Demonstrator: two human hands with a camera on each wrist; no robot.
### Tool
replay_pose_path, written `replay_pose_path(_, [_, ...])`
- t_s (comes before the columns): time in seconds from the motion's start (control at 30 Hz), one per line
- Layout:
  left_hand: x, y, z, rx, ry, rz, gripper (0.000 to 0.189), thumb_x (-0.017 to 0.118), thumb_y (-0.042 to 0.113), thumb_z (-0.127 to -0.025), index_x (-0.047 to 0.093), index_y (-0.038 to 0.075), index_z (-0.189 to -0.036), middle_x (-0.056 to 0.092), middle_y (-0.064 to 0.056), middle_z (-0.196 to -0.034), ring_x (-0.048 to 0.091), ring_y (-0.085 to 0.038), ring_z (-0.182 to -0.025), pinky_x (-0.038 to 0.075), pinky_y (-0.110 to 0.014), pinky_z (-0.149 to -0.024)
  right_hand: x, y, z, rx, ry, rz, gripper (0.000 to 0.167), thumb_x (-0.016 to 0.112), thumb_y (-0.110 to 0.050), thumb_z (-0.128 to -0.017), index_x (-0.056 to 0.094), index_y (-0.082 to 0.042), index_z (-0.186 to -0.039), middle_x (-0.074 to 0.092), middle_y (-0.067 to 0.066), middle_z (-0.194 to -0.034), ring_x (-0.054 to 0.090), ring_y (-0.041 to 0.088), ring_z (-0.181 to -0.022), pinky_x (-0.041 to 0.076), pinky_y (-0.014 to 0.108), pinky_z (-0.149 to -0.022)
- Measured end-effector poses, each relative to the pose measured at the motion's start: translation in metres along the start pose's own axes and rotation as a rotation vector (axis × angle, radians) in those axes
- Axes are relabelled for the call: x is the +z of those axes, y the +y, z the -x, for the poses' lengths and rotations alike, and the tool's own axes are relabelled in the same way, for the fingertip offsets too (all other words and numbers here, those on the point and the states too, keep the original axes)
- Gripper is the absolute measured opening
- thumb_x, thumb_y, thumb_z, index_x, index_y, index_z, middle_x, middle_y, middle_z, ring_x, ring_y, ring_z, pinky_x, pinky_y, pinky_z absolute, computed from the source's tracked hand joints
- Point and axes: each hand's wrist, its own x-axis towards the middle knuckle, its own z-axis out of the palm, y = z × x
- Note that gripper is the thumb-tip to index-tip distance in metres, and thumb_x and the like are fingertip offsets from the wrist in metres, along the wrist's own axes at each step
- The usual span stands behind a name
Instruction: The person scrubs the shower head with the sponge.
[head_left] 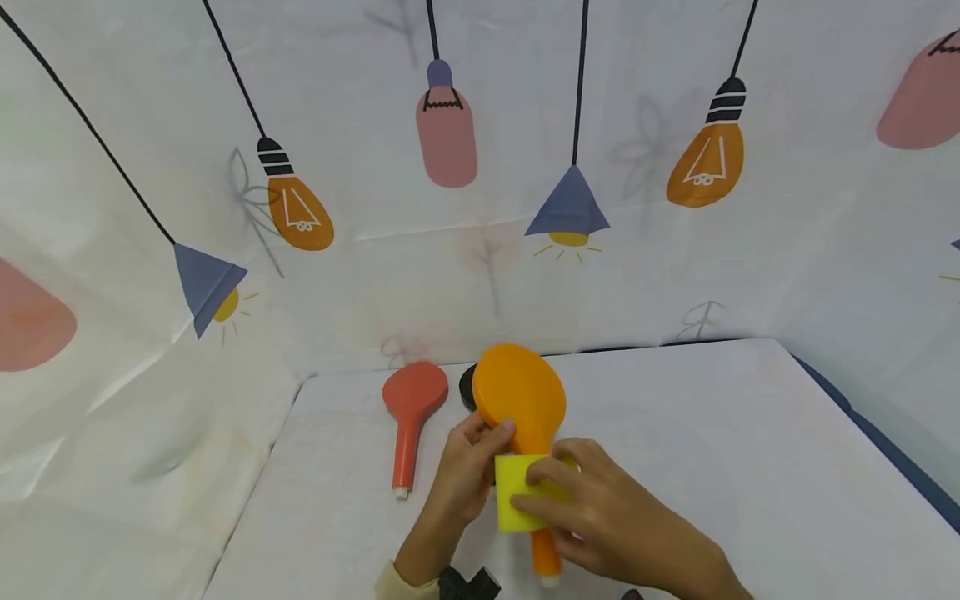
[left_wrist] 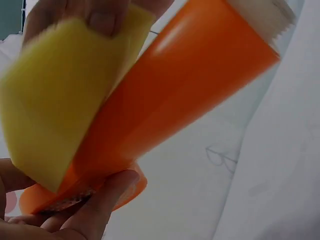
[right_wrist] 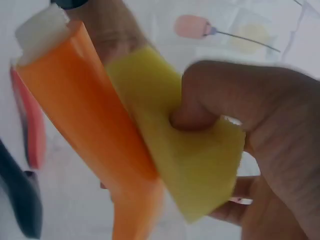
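An orange handheld shower head (head_left: 519, 390) is held upright over the table, its round head up and its white threaded end (right_wrist: 42, 32) down. My left hand (head_left: 463, 468) grips it near the neck, thumb on the near side; in the left wrist view its fingers reach the perforated face (left_wrist: 67, 201). My right hand (head_left: 603, 510) pinches a yellow square cloth (head_left: 513, 493) against the handle (left_wrist: 170, 85). In the right wrist view the cloth (right_wrist: 192, 165) is bent along the handle's side, with the thumb pressing into it.
On the white table (head_left: 712, 450) a red shower head (head_left: 415, 398) lies to the left. A dark one (head_left: 467, 388) is mostly hidden behind the orange one; its handle (right_wrist: 22, 195) shows in the right wrist view. A lamp-patterned sheet (head_left: 360, 275) hangs behind the table.
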Motion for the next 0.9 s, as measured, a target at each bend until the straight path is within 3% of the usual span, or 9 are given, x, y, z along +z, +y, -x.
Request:
replay_pose_path(0.13, [0.005, -0.004, 0.0, 0.002, 0.027, -0.065, 0.043, 0.062, 0.022, -0.099, 0.051, -0.008, -0.127, 0.066, -0.004, -0.097, 0.068, -0.014, -0.084, 0.061, -0.029, -0.079, 0.01, 0.002, -0.003, -0.014, 0.026, 0.047, 0.048, 0.077, -0.011, -0.062, 0.071, -0.026, -0.107, 0.059, -0.005, -0.106, 0.048, 0.022, -0.098, 0.043, 0.034, -0.091])
replay_pose_path(0.23, [0.004, -0.004, -0.001, 0.014, 0.053, -0.056, 0.042, 0.064, 0.021, -0.099, 0.052, -0.007, -0.128, 0.069, -0.005, -0.1, 0.069, -0.015, -0.084, 0.061, -0.03, -0.078, 0.013, 0.0, -0.003, -0.027, -0.014, 0.006, 0.043, 0.081, -0.012, -0.064, 0.07, -0.026, -0.103, 0.058, -0.008, -0.102, 0.048, 0.019, -0.095, 0.044, 0.032, -0.088])
replay_pose_path(0.37, [0.0, -0.003, -0.004, 0.01, 0.1, -0.004, 0.047, 0.063, 0.021, -0.099, 0.046, -0.003, -0.137, 0.07, -0.008, -0.113, 0.07, -0.016, -0.093, 0.061, -0.032, -0.083, 0.007, -0.006, 0.0, -0.038, -0.21, -0.138, 0.037, 0.083, -0.016, -0.07, 0.071, -0.031, -0.101, 0.056, -0.013, -0.098, 0.044, 0.008, -0.089, 0.041, 0.018, -0.078])
replay_pose_path(0.47, [-0.004, -0.001, -0.006, 0.011, 0.136, 0.025, 0.052, 0.062, 0.022, -0.1, 0.04, 0.001, -0.141, 0.07, -0.011, -0.119, 0.07, -0.017, -0.097, 0.06, -0.032, -0.085, 0.001, -0.011, 0.002, -0.05, -0.368, -0.29, 0.023, 0.076, -0.023, -0.087, 0.071, -0.036, -0.105, 0.055, -0.017, -0.098, 0.042, 0.0, -0.089, 0.036, 0.008, -0.076])
replay_pose_path(0.57, [-0.008, 0.0, -0.007, 0.012, 0.137, 0.049, 0.055, 0.062, 0.023, -0.1, 0.036, 0.006, -0.145, 0.068, -0.011, -0.124, 0.07, -0.017, -0.101, 0.06, -0.032, -0.086, -0.006, -0.01, 0.007, -0.028, -0.433, -0.449, 0.019, 0.066, -0.037, -0.096, 0.069, -0.038, -0.115, 0.057, -0.019, -0.104, 0.044, -0.003, -0.094, 0.038, 0.005, -0.079])
replay_pose_path(0.63, [-0.009, 0.0, -0.009, 0.008, 0.118, 0.088, 0.055, 0.063, 0.024, -0.099, 0.037, 0.008, -0.145, 0.064, -0.011, -0.129, 0.068, -0.018, -0.104, 0.06, -0.033, -0.087, -0.013, -0.005, 0.014, 0.012, -0.417, -0.531, 0.027, 0.064, -0.036, -0.098, 0.066, -0.037, -0.125, 0.058, -0.017, -0.113, 0.046, -0.002, -0.101, 0.043, 0.007, -0.083])
replay_pose_path(0.73, [-0.011, -0.003, -0.012, -0.02, 0.095, 0.159, 0.055, 0.065, 0.025, -0.098, 0.041, 0.006, -0.145, 0.06, -0.009, -0.131, 0.065, -0.02, -0.106, 0.06, -0.033, -0.087, -0.024, 0.01, 0.031, 0.079, -0.309, -0.57, 0.041, 0.072, -0.02, -0.092, 0.063, -0.034, -0.129, 0.057, -0.014, -0.119, 0.047, 0.002, -0.107, 0.049, 0.015, -0.086])
replay_pose_path(0.9, [-0.009, -0.012, -0.024, -0.071, 0.122, 0.247, 0.053, 0.07, 0.022, -0.094, 0.05, 0.002, -0.139, 0.065, -0.008, -0.122, 0.065, -0.018, -0.099, 0.061, -0.031, -0.081, -0.034, 0.044, 0.071, 0.275, -0.161, -0.396, 0.058, 0.08, -0.007, -0.077, 0.063, -0.034, -0.126, 0.052, -0.013, -0.12, 0.045, 0.001, -0.108, 0.051, 0.018, -0.085])
